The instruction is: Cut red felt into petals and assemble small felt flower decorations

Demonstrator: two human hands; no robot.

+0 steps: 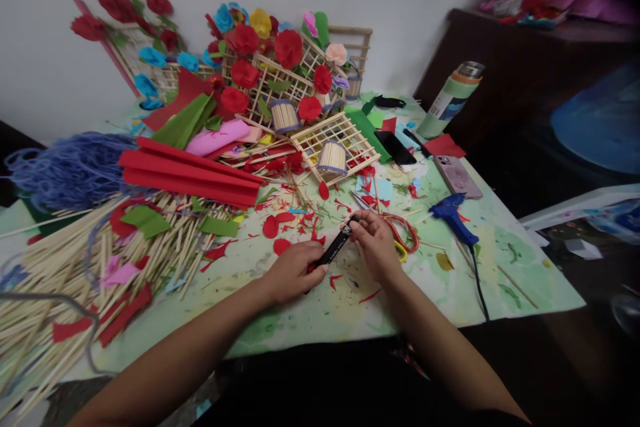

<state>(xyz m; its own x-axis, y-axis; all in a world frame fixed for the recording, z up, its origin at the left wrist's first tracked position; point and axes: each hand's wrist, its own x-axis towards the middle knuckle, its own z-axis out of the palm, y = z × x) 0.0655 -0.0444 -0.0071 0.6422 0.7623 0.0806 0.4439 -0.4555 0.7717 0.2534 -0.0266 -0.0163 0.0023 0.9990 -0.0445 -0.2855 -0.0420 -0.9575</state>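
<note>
Black stick (337,249) held aslant over the table (545,287), lower centre of the frame. Left hand (295,269): fingers curled round its lower end. Right hand (374,244): fingers pinching the upper tip. Risk, as I judge it: should either grip ease while the other pulls or twists, the stick could slip and drop among the red paper scraps (271,227). Scissors (415,237) lie just beside the right hand; a careless sideways swing might knock them. Stick: slender, straight, pale lettering along its side; perhaps a marker, too small to be sure.
</note>
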